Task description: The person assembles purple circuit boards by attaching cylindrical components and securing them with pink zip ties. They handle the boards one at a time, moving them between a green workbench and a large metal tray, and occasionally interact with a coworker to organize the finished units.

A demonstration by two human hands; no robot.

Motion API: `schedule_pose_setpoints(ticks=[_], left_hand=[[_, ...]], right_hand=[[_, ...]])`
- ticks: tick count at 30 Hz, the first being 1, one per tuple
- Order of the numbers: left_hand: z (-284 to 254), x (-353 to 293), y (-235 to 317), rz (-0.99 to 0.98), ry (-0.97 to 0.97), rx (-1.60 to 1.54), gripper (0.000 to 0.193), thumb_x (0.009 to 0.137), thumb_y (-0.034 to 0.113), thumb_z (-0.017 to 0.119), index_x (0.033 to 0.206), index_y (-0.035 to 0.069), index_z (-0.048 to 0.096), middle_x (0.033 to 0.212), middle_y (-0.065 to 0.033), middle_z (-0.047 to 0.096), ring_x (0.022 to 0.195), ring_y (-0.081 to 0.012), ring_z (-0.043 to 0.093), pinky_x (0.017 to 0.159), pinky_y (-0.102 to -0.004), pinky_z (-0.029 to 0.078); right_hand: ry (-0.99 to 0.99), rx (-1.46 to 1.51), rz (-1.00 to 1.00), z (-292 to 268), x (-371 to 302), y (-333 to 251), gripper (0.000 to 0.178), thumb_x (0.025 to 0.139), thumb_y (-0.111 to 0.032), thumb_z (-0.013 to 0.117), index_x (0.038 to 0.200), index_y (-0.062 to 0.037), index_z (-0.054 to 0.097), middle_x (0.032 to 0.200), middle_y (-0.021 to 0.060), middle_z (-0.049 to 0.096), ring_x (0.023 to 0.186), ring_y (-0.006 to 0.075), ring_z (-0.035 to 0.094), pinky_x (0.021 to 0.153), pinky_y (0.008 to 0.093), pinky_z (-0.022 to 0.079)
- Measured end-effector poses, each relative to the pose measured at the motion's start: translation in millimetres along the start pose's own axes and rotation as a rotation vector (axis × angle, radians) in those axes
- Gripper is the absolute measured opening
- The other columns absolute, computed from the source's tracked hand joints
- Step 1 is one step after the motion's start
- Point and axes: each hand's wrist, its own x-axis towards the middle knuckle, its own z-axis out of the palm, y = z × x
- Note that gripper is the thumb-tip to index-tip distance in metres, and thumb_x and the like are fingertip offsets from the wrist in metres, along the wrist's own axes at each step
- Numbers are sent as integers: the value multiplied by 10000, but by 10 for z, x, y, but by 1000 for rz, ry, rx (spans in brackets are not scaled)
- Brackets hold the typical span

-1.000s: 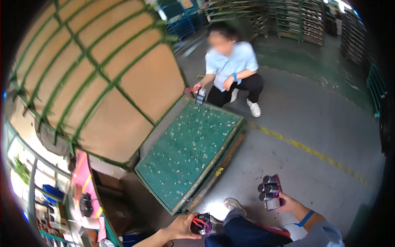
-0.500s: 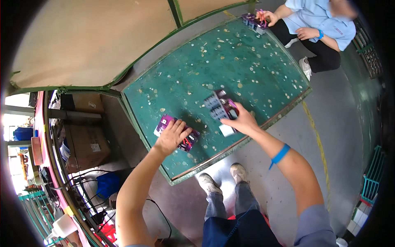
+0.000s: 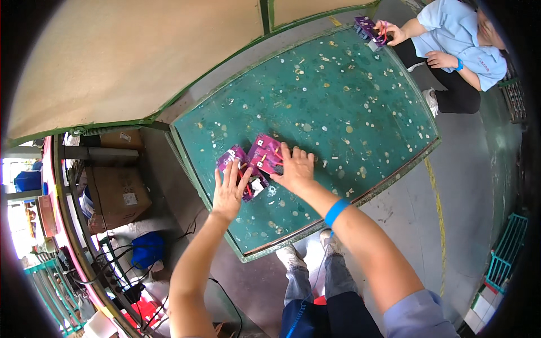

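Note:
Two purple circuit boards with red wires lie side by side on the green table [image 3: 315, 107], close together or touching. Over the left circuit board [image 3: 230, 156] my left hand [image 3: 227, 194] rests with its fingers spread out, hiding part of it. White and dark parts show at that board's lower right. My right hand [image 3: 297, 169] grips the right circuit board [image 3: 265, 151] by its right side, thumb at the lower edge and fingers above. A blue band [image 3: 337, 212] circles my right wrist.
Across the table's far right corner, a seated person in a light blue shirt [image 3: 459, 28] touches another purple board [image 3: 367, 29]. A green-framed beige panel [image 3: 141, 62] borders the far left. Cardboard boxes [image 3: 121, 194] and loose cables stand left of the table.
My right hand has moved left, bringing its board, now turned wire side up, beside the left one. My left fingers have spread. The view has shifted slightly.

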Motion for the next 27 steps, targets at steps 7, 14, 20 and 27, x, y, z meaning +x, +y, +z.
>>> schedule_pose_setpoints(ticks=[7, 14, 20, 27], left_hand=[[198, -193, 440, -599, 337, -736, 764, 686, 169, 688, 1298, 2, 261, 1292, -230, 321, 1189, -370, 324, 992, -408, 271], [240, 193, 588, -777, 377, -807, 797, 738, 353, 655, 1312, -13, 239, 1207, -204, 433, 1071, -333, 438, 930, -397, 308], [227, 409, 587, -832, 445, -639, 913, 649, 435, 711, 1307, 1, 251, 1224, -223, 401, 1141, -336, 376, 947, -451, 266], [-81, 431, 745, -453, 325, -431, 942, 566, 419, 762, 1306, 69, 295, 1343, -245, 235, 1252, -404, 220, 1001, -556, 155]], right_hand=[[96, 403, -148, 167, -157, 503, 784, 647, -309, 727, 1241, 27, 343, 1156, 192, 467, 1083, 325, 453, 921, 398, 363], [126, 517, -20, 301, -252, 86, 767, 634, -302, 739, 1211, 54, 380, 1120, 199, 500, 1004, 328, 516, 856, 380, 410], [89, 405, -58, 293, -188, 83, 789, 618, -364, 735, 1233, -10, 389, 1178, 172, 463, 1074, 315, 459, 884, 414, 348], [327, -10, -147, 269, -763, 969, 690, 657, -335, 689, 1227, -59, 414, 1221, 176, 405, 1137, 330, 368, 907, 497, 298]])
